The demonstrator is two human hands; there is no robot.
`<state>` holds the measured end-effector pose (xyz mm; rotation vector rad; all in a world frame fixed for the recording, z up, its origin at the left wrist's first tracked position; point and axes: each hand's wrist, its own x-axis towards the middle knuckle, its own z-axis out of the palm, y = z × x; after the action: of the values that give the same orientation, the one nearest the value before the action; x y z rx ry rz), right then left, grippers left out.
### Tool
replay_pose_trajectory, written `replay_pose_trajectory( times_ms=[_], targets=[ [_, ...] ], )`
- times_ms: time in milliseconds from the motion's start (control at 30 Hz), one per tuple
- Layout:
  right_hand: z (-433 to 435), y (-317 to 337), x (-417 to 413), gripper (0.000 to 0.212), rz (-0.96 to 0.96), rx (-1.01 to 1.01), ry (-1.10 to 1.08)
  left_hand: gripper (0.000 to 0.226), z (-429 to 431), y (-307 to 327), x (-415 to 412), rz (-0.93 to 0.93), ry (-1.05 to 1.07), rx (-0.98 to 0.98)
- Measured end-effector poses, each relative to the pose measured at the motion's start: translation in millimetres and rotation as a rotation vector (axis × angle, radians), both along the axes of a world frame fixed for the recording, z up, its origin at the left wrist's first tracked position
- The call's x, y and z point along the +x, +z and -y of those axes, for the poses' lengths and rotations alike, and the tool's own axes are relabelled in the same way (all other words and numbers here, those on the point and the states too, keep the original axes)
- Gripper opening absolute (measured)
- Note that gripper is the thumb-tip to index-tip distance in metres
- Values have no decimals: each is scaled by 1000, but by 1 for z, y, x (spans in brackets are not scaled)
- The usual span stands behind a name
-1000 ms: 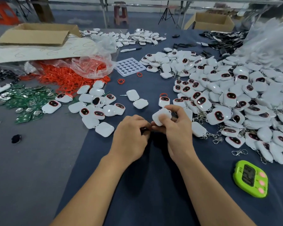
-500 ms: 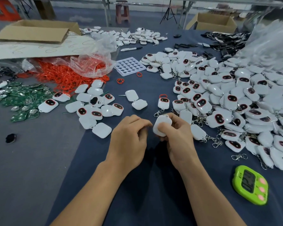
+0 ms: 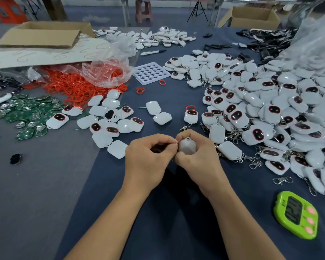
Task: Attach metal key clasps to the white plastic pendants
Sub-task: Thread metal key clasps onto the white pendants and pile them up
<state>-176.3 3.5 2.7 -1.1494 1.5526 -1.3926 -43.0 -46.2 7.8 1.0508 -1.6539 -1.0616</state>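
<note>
- The left hand [image 3: 148,158] and the right hand [image 3: 197,162] are together at the middle of the desk [image 3: 176,231], just above its dark blue cloth.
- The right hand's fingers curl round a white pendant [image 3: 187,147], plain back towards the camera, loop at the top.
- The left hand's fingers are curled, with thumb and forefinger tips pressed together against the pendant's left edge. What they pinch is too small to tell.
- At 2 o'clock from the hands lies a big heap of pendants [image 3: 270,109], many with metal clasps already hanging from them.
- At 3 o'clock a loose clasp [image 3: 281,180] lies on the cloth, beside the heap's near edge.
- At 4 o'clock sits a green timer [image 3: 296,216], well apart from the hands.
- At 10 o'clock is a smaller cluster of pendants [image 3: 105,119], some face up and some face down.
- Farther out at 10 o'clock, green circuit boards [image 3: 26,113] are scattered.
- At 11 o'clock red rings [image 3: 79,85] spill from a clear plastic bag [image 3: 105,70], with a cardboard box [image 3: 45,34] behind.
- At 12 o'clock a white tray with round holes [image 3: 151,73] lies flat, and a marker pen [image 3: 153,52] lies beyond it.
</note>
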Motion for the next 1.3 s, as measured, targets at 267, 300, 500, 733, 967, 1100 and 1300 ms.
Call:
replay_pose_trajectory(
  times_ms=[267,300,500,733,967,1100,1300],
  targets=[
    [-4,-1,3,2,84,-26,-67,14,8,1,3,-195,-23,237],
    [-4,-1,4,2,105,-28,-95,14,7,1,2,-173,-30,234],
    [-5,-1,5,5,146,-25,-210,27,4,0,2,6,-37,106],
    [-7,1,3,9,116,-10,-232,32,-11,2,2,199,15,-254],
    [-8,-1,5,11,-2,-15,-215,23,-7,2,4,228,35,-243],
    [-9,3,3,10,93,-64,-182,23,-8,4,4,167,20,-168],
    [-9,2,2,6,116,-77,-216,25,-4,1,5,126,6,-12]
  ],
)
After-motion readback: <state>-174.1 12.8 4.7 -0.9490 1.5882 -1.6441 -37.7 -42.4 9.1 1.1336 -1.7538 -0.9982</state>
